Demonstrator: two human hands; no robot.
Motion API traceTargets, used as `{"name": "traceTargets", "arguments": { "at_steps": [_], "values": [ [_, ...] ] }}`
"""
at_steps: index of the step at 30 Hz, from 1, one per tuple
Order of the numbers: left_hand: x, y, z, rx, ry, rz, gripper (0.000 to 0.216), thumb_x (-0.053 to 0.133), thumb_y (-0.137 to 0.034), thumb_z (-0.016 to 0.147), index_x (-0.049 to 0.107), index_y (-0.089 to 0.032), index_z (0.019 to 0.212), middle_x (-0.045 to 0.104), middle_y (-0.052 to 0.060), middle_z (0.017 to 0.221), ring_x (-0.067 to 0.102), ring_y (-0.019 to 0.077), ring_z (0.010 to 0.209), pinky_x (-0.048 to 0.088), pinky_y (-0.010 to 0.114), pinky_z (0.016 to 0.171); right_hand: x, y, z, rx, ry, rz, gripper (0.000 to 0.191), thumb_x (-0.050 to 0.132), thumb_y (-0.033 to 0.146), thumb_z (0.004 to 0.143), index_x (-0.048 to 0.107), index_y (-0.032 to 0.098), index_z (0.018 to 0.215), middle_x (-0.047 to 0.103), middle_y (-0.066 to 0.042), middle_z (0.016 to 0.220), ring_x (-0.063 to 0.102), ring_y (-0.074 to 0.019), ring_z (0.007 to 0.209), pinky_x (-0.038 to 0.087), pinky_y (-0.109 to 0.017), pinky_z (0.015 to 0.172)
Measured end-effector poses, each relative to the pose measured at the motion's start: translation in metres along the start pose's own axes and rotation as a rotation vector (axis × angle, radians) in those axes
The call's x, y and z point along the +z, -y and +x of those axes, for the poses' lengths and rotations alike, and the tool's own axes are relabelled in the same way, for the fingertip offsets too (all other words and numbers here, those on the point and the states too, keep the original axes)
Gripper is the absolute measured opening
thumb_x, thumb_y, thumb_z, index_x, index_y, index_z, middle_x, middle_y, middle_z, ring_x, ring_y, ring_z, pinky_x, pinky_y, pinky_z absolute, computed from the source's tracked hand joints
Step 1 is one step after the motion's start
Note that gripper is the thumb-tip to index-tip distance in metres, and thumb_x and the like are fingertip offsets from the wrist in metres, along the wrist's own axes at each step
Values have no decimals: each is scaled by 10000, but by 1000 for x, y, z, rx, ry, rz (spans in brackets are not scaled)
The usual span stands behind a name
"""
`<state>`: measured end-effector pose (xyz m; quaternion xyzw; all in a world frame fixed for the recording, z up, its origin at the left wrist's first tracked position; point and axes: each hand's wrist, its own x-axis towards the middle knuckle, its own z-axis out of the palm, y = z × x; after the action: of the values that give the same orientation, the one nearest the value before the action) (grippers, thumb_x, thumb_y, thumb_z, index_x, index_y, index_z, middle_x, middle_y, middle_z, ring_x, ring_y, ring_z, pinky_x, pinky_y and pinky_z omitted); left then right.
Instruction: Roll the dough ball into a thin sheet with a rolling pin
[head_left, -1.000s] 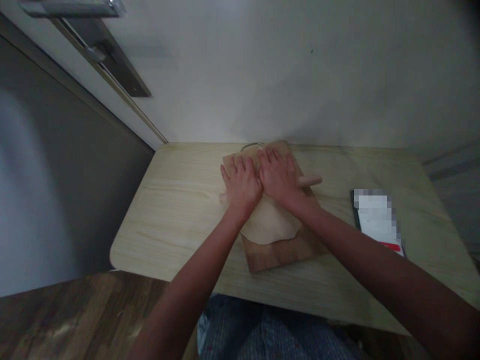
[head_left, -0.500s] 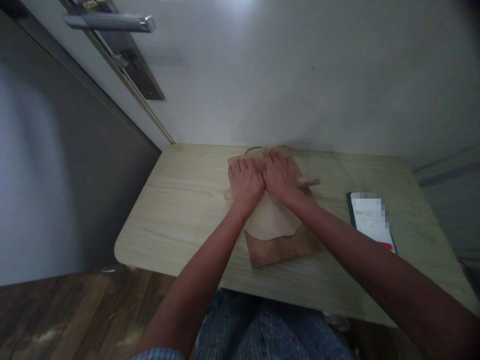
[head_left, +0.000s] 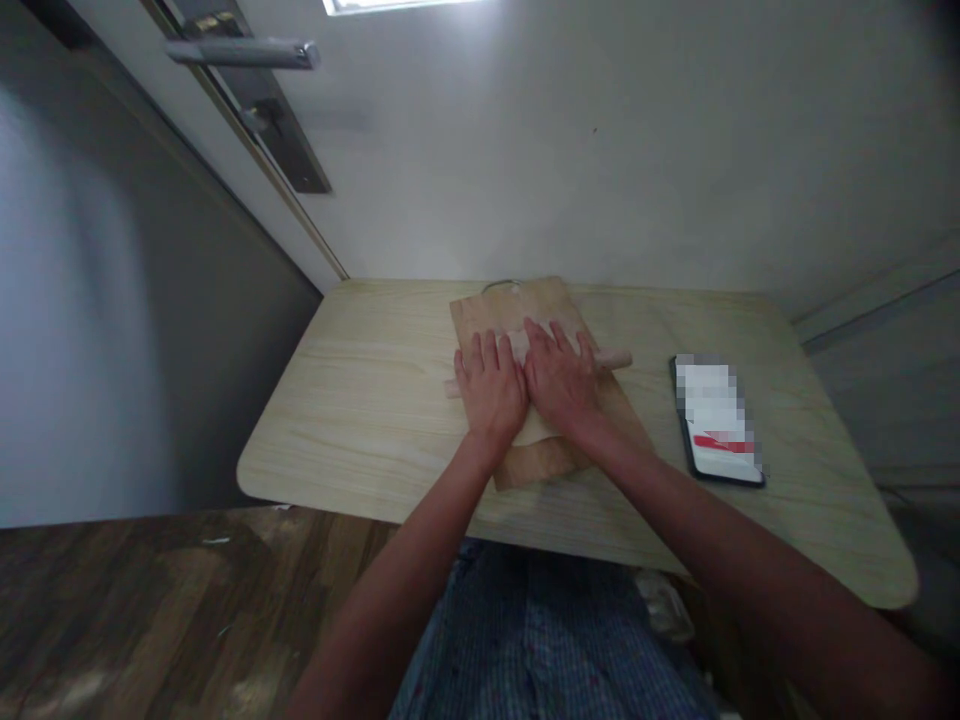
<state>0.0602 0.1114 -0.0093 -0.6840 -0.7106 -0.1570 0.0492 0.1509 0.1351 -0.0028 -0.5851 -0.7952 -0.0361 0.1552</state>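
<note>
A wooden rolling pin [head_left: 616,359] lies crosswise over a wooden board [head_left: 553,296], its two ends sticking out past my hands. My left hand [head_left: 491,392] rests flat over the pin's left part, fingers stretched forward. Beside it, thumb sides touching, my right hand [head_left: 561,378] presses on the right part with its fingers spread. Neither hand wraps round the pin. Pale flattened dough [head_left: 534,430] is spread on the board beneath my hands and the pin, and much of it is hidden by them.
The board lies on a light wood-patterned table [head_left: 352,400]. To the right is a phone [head_left: 716,420] with a lit screen. Behind the table stands a white door [head_left: 480,180] with a metal handle [head_left: 244,53]. A wire loop [head_left: 501,284] shows at the board's far end.
Both hands have drawn back towards me over the board, the rolling pin with them. More of the board's far end shows, and less dough on the near side. The camera view has shifted slightly.
</note>
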Motion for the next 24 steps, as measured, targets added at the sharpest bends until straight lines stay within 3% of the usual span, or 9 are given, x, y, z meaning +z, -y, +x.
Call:
{"name": "traceTargets", "arguments": {
  "at_steps": [6, 12, 18, 24],
  "values": [
    [3, 5, 21, -3, 20, 1, 406, 232, -255, 863, 381, -136, 1222, 405, 96, 1295, 295, 217, 1222, 162, 424, 1012, 0, 0, 21, -7, 78, 8, 431, 289, 197, 845, 358, 141, 1267, 513, -112, 1196, 419, -225, 1119, 238, -385, 951],
    [7, 11, 54, -26, 50, -8, 395, 259, -294, 859, 392, -149, 1201, 445, 102, 1249, 337, 227, 1182, 192, 418, 993, 5, -2, 56, -32, 75, -6, 436, 312, 178, 829, 355, 148, 1262, 495, -95, 1214, 428, -225, 1097, 281, -368, 925],
    [16, 19, 82, -19, 9, -13, 357, 271, -322, 852, 464, -146, 1095, 551, 107, 1073, 456, 240, 1032, 256, 417, 945, 13, -3, 87, 19, 111, -14, 412, 285, 170, 822, 414, 135, 1211, 569, -118, 1090, 519, -245, 963, 380, -353, 787],
    [17, 20, 80, -20, -29, -3, 345, 275, -289, 844, 479, -140, 1080, 562, 110, 1041, 458, 241, 1024, 269, 422, 936, 14, -3, 84, 36, 84, -25, 390, 311, 183, 819, 446, 124, 1179, 569, -132, 1086, 502, -257, 991, 354, -368, 817]
  ]
}}
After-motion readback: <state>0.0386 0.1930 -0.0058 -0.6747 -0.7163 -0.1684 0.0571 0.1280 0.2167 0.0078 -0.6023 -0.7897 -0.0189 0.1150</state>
